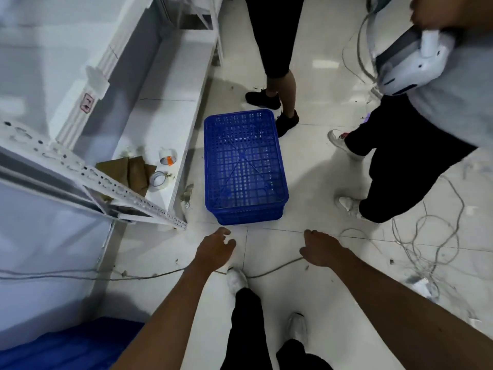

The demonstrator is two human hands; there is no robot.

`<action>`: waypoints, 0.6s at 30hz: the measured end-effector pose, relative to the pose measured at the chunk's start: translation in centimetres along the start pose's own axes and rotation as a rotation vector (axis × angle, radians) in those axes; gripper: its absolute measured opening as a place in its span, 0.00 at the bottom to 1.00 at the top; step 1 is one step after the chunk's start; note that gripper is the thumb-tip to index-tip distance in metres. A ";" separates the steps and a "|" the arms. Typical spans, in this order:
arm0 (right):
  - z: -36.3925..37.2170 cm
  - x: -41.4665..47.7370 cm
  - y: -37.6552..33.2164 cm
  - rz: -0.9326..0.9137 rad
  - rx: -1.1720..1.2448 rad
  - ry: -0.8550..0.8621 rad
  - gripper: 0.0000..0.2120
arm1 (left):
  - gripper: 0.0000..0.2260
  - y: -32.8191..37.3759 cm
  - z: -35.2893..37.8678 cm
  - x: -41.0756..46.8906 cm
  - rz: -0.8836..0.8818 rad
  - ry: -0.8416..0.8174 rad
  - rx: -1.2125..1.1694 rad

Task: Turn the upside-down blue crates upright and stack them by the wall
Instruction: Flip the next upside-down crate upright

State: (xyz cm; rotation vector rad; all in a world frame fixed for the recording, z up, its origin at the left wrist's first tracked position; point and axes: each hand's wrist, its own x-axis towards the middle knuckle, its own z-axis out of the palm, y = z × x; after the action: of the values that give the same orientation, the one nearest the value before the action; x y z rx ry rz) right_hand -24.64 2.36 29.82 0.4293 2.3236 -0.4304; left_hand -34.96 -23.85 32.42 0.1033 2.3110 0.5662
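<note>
Crates (244,166) sit stacked on the floor (317,166) just beside the white shelf (170,108); my left hand (214,248) and right hand (321,248), empty, fingers loosely curled, reach for the near end, apparently spaced to take both corners.

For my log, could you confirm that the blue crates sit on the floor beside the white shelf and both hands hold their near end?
Not quite: the head view shows the left hand and right hand open, short of the blue crates, holding nothing. The crates do sit on the floor beside the white shelf.
</note>
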 end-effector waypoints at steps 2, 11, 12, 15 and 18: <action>-0.4 3.5 -0.4 0.027 0.023 0.001 0.18 | 0.17 -0.9 -0.9 4.5 0.015 -0.021 0.012; 2.0 21.3 -2.1 0.163 0.216 -0.020 0.18 | 0.15 -5.4 -0.6 23.9 0.070 -0.046 0.077; 2.6 23.4 -2.0 0.175 0.232 -0.017 0.19 | 0.15 -6.1 0.1 25.7 0.066 -0.039 0.088; 4.7 29.0 -0.8 0.236 0.299 -0.014 0.21 | 0.18 -8.8 2.5 30.4 0.015 -0.011 0.127; 7.1 34.1 1.4 0.281 0.355 0.034 0.23 | 0.18 -11.3 5.0 35.1 -0.035 0.078 0.135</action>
State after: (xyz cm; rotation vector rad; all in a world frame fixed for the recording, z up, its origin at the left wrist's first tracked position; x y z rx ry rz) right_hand -43.08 6.72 0.56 0.9270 2.1762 -0.7011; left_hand -55.84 -23.88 1.60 0.1062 2.4215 0.4029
